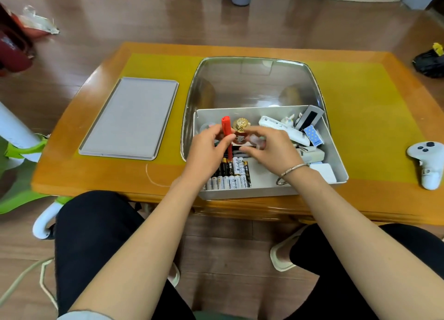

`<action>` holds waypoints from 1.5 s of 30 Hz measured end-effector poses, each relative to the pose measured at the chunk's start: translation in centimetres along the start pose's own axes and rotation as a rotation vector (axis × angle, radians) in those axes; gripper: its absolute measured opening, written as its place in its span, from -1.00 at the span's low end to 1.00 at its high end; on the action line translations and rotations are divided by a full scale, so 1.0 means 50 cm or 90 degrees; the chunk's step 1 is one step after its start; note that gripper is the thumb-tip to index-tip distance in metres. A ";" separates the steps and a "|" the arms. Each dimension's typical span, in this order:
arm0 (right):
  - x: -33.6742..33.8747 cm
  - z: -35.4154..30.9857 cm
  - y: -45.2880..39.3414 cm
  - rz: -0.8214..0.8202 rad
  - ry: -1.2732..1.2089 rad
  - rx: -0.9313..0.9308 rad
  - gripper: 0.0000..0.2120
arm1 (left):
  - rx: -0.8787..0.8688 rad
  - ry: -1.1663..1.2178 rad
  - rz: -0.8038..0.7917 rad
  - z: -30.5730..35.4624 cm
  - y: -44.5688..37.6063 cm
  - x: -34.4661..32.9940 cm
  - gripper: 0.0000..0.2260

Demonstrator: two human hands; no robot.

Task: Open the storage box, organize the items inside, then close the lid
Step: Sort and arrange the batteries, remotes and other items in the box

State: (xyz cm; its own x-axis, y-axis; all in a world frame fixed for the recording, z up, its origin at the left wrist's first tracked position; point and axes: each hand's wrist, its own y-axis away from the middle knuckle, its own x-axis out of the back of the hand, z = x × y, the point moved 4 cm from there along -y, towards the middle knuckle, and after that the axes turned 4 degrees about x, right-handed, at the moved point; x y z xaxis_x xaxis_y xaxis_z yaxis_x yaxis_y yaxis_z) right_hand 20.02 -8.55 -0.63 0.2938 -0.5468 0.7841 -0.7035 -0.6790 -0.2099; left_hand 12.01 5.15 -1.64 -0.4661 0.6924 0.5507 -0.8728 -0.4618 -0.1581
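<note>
Grey storage box (336, 165) stands open; our left hand (206, 151) pinches a red marker (227, 133) above its batteries (230, 175), right hand (271, 149) loosely spread; sorting and closing remain.

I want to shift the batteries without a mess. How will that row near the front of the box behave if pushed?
The batteries are round cylinders lying side by side, so they would probably roll or fan apart rather than slide together. They look smooth, likely slippery. They lie loose on the storage box floor, so nudging one may scatter its neighbours.

Bare table (360, 117) right of box (336, 161)
</note>
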 end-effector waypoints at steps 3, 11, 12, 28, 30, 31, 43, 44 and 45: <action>0.032 0.000 -0.006 0.053 -0.041 0.054 -0.55 | -0.048 -0.142 -0.067 -0.003 -0.013 -0.005 -0.80; 0.011 0.014 -0.013 -0.063 0.249 0.109 -0.92 | -0.091 -0.342 -0.182 0.004 -0.011 -0.045 -0.67; 0.007 0.022 -0.015 -0.067 0.259 0.099 -0.92 | -0.081 -0.351 -0.168 0.002 -0.008 -0.047 -0.63; -0.081 0.062 -0.069 -0.151 0.449 0.016 -0.85 | 0.147 -0.391 -0.401 -0.061 0.045 -0.095 -0.35; -0.086 0.067 -0.072 -0.158 0.462 0.010 -0.85 | 0.162 -0.410 -0.402 -0.069 0.042 -0.096 -0.33; -0.087 0.068 -0.073 -0.157 0.467 0.008 -0.85 | 0.169 -0.419 -0.399 -0.073 0.041 -0.096 -0.32; -0.093 0.071 -0.071 -0.156 0.418 0.018 -0.74 | 0.165 -0.442 -0.387 -0.085 0.039 -0.101 -0.33; -0.092 0.071 -0.071 -0.154 0.407 0.018 -0.73 | 0.157 -0.441 -0.387 -0.085 0.039 -0.101 -0.34; -0.089 0.072 -0.071 -0.149 0.391 0.019 -0.71 | 0.151 -0.441 -0.391 -0.084 0.039 -0.101 -0.35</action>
State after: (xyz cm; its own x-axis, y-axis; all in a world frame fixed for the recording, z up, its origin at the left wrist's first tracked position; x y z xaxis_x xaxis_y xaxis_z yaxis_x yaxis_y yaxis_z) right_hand 23.51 -5.49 -5.46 0.0074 -0.0100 0.9999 -0.6452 -0.7640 -0.0029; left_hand 12.08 3.08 -8.18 0.3195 0.4044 0.8569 -0.8488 -0.2798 0.4485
